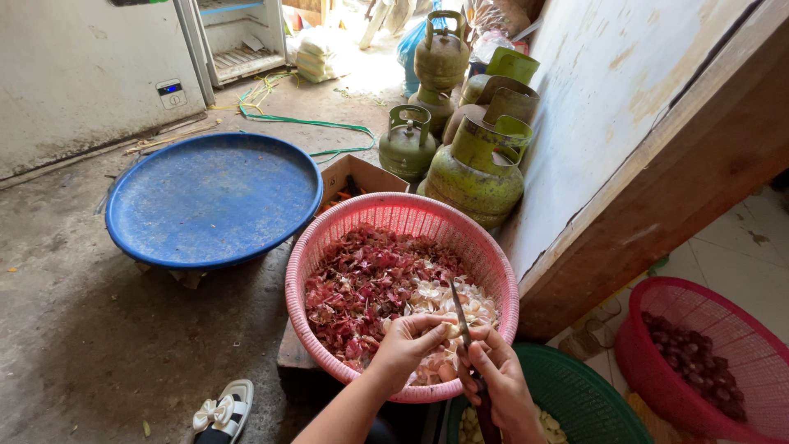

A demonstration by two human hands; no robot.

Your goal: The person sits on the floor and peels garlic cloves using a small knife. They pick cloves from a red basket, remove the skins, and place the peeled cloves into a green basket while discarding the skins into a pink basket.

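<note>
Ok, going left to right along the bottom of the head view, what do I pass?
White bow sandal → left hand → right hand holding a knife → green basket → dark pink basket of unpeeled shallots.

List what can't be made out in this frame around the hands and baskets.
- Piece in the left hand: hidden by curled fingers, head view.
- Knife handle: covered by the right hand.
- Green basket contents: cut off by the bottom edge and blocked by the right hand.
- Red basket: cropped at the right edge.
- Cardboard box interior: hidden behind the pink basket.
</note>
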